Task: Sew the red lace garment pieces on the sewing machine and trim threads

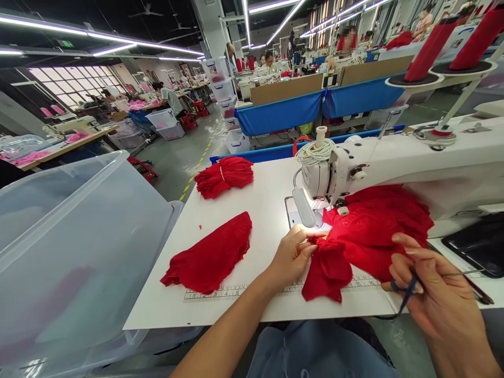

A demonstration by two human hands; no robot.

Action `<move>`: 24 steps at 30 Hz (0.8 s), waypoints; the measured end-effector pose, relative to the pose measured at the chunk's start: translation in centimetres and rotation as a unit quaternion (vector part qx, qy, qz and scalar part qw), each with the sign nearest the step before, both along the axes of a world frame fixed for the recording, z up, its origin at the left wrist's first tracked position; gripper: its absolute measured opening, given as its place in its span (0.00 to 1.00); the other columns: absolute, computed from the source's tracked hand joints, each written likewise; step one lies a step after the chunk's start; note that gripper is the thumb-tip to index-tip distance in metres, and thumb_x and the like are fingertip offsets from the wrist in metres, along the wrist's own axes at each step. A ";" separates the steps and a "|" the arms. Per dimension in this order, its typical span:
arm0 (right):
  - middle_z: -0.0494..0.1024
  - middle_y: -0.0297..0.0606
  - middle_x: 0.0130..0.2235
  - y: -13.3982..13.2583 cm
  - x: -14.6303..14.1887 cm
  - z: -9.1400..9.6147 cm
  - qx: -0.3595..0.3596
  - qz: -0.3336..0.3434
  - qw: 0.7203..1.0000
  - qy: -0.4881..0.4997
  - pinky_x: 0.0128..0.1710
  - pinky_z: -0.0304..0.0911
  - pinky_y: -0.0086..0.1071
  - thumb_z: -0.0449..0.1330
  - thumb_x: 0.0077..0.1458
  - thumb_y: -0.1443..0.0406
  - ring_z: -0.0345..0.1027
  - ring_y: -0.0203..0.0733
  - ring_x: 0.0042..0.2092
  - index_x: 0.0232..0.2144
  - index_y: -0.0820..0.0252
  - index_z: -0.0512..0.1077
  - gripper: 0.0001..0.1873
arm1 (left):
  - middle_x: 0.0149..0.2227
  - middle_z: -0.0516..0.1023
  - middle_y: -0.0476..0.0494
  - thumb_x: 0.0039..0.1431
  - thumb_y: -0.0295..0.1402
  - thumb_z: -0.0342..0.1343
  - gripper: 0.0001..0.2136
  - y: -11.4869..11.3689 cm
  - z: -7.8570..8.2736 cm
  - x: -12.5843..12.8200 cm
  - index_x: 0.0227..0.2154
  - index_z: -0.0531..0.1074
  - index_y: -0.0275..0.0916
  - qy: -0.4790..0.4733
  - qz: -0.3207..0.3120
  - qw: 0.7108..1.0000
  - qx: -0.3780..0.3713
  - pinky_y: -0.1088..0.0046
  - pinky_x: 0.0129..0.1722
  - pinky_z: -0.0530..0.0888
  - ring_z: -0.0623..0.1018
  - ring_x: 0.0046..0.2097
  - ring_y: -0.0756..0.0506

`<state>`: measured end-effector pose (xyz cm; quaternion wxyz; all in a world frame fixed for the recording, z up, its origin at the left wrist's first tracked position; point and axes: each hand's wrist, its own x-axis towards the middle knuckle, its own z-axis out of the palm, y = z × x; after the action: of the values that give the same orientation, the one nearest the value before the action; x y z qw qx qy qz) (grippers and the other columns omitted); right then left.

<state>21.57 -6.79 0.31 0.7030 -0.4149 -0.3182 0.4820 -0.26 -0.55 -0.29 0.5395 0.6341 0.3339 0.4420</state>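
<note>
My left hand (294, 253) pinches the gathered edge of a small red fabric piece (328, 270), just in front of the sewing machine's needle area. That piece lies against a larger heap of red lace fabric (386, 226) under the machine arm. To the right, my right hand (433, 289) is raised above the table's front edge, fingers curled. A thin metal tool (464, 273) sticks out behind its fingers, and a dark blue band (409, 294) loops about them. The tool's exact kind is hidden by the hand.
The white sewing machine (394, 157) spans the table's right side. A red fabric piece (214, 257) and a tied red bundle (224, 177) lie left. A ruler strip (205, 296) runs along the front. A clear plastic bin (98, 236) adjoins the table; a black phone-like object (478, 244) lies right.
</note>
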 end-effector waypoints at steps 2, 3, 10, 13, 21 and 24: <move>0.75 0.30 0.48 -0.1 0.0 -0.1 -0.009 0.018 1.000 0.014 0.14 0.62 0.30 0.68 0.47 0.54 0.50 0.25 0.19 0.27 0.46 0.76 0.08 | 0.38 0.67 0.45 0.57 0.35 0.57 0.07 0.1 -0.3 0.1 0.36 0.78 0.42 -0.005 0.017 1.000 -0.004 0.71 0.35 0.73 0.70 0.35 0.49; 0.75 0.29 0.48 -0.2 -0.1 -0.2 -0.011 0.034 0.999 0.023 0.14 0.62 0.30 0.68 0.48 0.53 0.49 0.26 0.19 0.27 0.45 0.75 0.08 | 0.37 0.67 0.46 0.55 0.34 0.58 0.06 0.1 -0.4 0.2 0.34 0.78 0.41 -0.011 0.027 1.000 -0.012 0.72 0.35 0.73 0.70 0.35 0.49; 0.58 0.26 0.22 0.0 -0.7 0.1 0.018 0.087 0.993 0.080 0.12 0.37 0.27 0.66 0.51 0.54 0.35 0.27 0.17 0.24 0.51 0.71 0.11 | 0.33 0.66 0.48 0.53 0.33 0.61 0.04 0.0 -0.3 0.4 0.26 0.75 0.39 -0.045 0.078 0.996 0.007 0.75 0.30 0.69 0.69 0.33 0.50; 0.53 0.26 0.21 0.0 -0.7 -0.1 0.012 0.108 0.991 0.078 0.15 0.35 0.27 0.65 0.51 0.54 0.39 0.28 0.18 0.22 0.53 0.69 0.14 | 0.33 0.65 0.48 0.52 0.33 0.60 0.05 0.0 -0.2 0.3 0.25 0.73 0.38 -0.051 0.098 0.994 -0.017 0.76 0.26 0.67 0.68 0.31 0.51; 0.47 0.24 0.19 0.6 -2.1 0.1 0.023 0.103 0.989 0.103 0.14 0.38 0.26 0.67 0.49 0.55 0.36 0.28 0.18 0.20 0.55 0.66 0.17 | 0.25 0.62 0.55 0.51 0.35 0.58 0.11 0.3 0.0 0.4 0.26 0.59 0.40 -0.084 0.084 0.984 -0.134 0.79 0.24 0.63 0.64 0.25 0.55; 0.53 0.26 0.19 0.9 -2.9 0.2 0.007 0.083 0.995 0.059 0.15 0.43 0.24 0.68 0.48 0.55 0.44 0.27 0.18 0.21 0.57 0.70 0.15 | 0.26 0.65 0.55 0.52 0.36 0.57 0.11 0.2 0.2 0.4 0.31 0.60 0.41 -0.094 0.060 0.983 -0.147 0.79 0.25 0.63 0.65 0.25 0.55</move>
<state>18.67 -5.92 0.54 0.6809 -0.3530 -0.3131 0.5601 0.15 -0.36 -0.12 0.6282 0.4821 0.3810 0.4773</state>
